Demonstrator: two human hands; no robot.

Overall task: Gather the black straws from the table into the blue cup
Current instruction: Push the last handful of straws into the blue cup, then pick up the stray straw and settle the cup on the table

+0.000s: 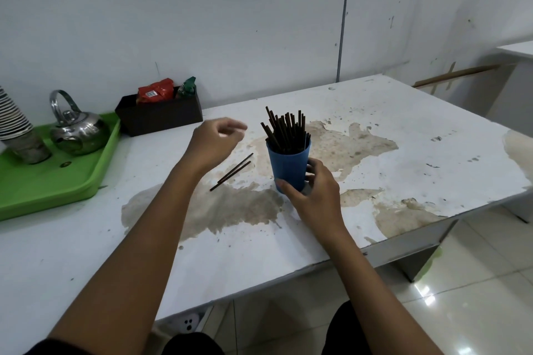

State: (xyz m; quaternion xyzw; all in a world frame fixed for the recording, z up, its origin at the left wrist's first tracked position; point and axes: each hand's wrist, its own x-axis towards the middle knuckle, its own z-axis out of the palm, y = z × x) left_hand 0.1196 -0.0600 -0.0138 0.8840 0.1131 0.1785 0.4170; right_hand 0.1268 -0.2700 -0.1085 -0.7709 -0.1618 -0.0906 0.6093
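A blue cup (288, 161) stands upright near the middle of the worn white table (403, 153), with several black straws (284, 130) sticking out of its top. My right hand (314, 193) wraps around the cup's lower right side, thumb on its front. Two black straws (233, 171) lie side by side on the table just left of the cup. My left hand (213, 144) hovers above and behind those two straws, blurred, fingers loosely curled with nothing visible in them.
A green tray (57, 184) at the left holds a steel kettle (78, 130) and a stack of cups (14, 121). A black box (161, 115) with red and green packets stands against the wall. The table's front edge runs diagonally near my arms.
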